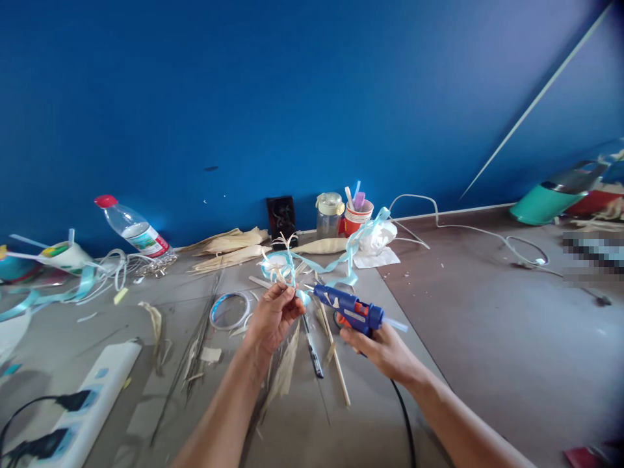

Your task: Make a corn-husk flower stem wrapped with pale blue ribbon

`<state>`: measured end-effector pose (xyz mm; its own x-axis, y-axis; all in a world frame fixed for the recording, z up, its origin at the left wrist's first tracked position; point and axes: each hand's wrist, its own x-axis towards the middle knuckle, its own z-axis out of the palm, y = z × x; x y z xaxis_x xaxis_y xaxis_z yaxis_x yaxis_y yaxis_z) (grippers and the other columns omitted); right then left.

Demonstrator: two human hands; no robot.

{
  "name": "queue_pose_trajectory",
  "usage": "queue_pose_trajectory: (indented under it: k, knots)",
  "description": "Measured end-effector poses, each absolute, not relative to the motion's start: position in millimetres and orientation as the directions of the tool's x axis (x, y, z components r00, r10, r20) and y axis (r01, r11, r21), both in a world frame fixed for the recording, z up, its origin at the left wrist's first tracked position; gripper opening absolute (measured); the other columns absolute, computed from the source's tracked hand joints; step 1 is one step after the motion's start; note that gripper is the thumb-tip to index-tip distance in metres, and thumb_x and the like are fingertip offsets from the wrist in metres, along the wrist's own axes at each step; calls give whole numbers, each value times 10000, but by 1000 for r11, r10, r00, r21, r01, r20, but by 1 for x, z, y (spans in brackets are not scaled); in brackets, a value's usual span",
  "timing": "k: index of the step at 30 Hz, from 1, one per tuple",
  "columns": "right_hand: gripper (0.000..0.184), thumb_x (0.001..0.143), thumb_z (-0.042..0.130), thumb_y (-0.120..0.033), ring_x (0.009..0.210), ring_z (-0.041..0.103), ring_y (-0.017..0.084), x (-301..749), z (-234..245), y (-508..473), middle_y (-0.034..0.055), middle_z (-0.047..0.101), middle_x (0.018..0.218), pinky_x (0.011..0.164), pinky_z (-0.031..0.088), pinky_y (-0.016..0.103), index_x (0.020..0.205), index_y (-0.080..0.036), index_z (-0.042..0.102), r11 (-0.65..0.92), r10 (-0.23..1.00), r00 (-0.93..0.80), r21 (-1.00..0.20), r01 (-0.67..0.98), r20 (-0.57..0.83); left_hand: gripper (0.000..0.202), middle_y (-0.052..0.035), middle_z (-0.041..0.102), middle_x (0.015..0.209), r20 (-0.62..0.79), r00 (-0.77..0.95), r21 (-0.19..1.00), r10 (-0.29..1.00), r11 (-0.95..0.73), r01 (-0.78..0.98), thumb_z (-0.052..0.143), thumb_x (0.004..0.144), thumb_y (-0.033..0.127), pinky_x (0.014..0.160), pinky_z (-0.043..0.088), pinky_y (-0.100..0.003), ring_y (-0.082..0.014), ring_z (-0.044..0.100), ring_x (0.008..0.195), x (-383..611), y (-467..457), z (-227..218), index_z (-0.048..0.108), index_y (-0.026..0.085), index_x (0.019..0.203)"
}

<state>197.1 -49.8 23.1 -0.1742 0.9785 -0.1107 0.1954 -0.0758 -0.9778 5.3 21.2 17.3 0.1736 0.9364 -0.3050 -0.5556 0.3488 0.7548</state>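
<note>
"what's in your left hand?"

"my left hand (277, 316) pinches a thin blue-wrapped stem (293, 276) between thumb and fingers. it stands roughly upright in front of me, with frayed, straw-coloured tips (287, 240) above my grip."

"and the right?"

"my right hand (380, 351) is wrapped round the handle of a blue hot-glue gun (348, 309). its nozzle points left, just beside a scrap of pale-blue ribbon (303, 297) by my left hand; whether they touch, i can't tell. a clear glue stick (396, 324) pokes out of the back, and a black cord (404, 416) runs below my wrist."

"what's close by?"

"a black pen (313, 351) and a slim wooden stick (336, 361) lie between my forearms. left of my left hand there's a roll of tape (212, 313)."

"farther out?"

"dried corn husks (229, 242) near the wall (312, 97), then a lidded clear jar (329, 221) beside a red-and-white paper cup (355, 224). off to the left, a red-capped water bottle (134, 227) leans, and a white power strip (104, 377) sits nearer me."
</note>
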Motion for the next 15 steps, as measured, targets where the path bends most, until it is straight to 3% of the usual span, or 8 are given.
queue_pose_trajectory:
  k: [8,15]
  knots:
    - [259,777,560,-409,589,461,111,191,20,-55,0,526,687,551,426,235,853,-161,552,-12,986,-159,-968,251,-53,119,17,587,574,-284,213,753,935,355,-554,723,651,145,570,505,-253,-105,558,557,3,13,30,609,172,675]
    - [261,759,564,-397,685,569,175,186,26,-57,51,631,772,631,487,276,865,-161,595,64,994,-103,-907,416,23,120,23,564,544,-276,180,783,944,330,-528,712,654,126,548,478,-246,-101,524,548,4,11,35,620,203,645]
